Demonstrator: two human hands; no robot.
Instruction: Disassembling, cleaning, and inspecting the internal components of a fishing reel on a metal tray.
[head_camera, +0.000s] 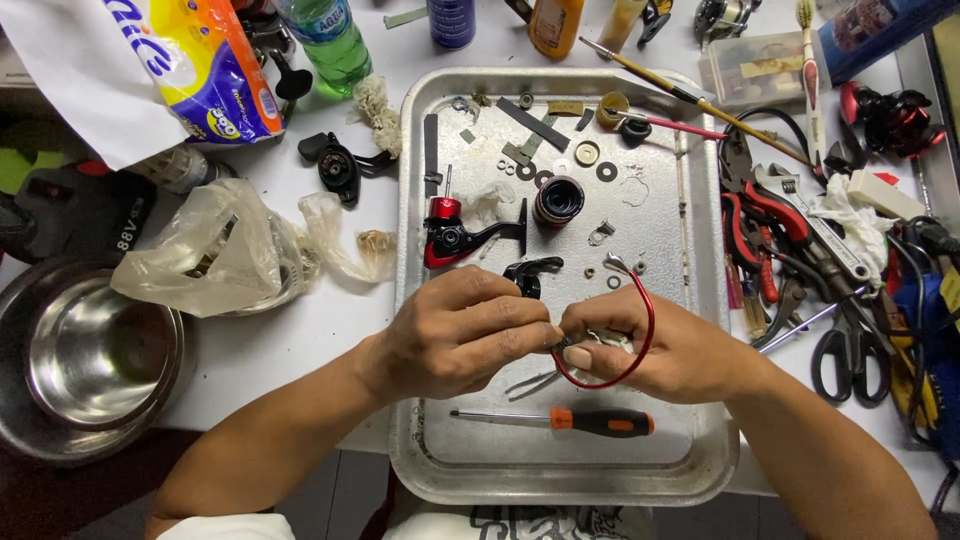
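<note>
Red wire bail, light and springy, over the metal tray.
Your left hand and right hand both pinch its near end; grip there, it'll likely flex.

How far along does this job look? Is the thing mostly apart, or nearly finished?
Mostly apart, it seems. Washers, a spool and a red-and-black body lie loose in the metal tray. In hand: the left hand and right hand meet on a red wire bail, fingertips pinching one end. The screwdriver lies unused below. The loose parts remain separate, so plenty looks left.
</note>
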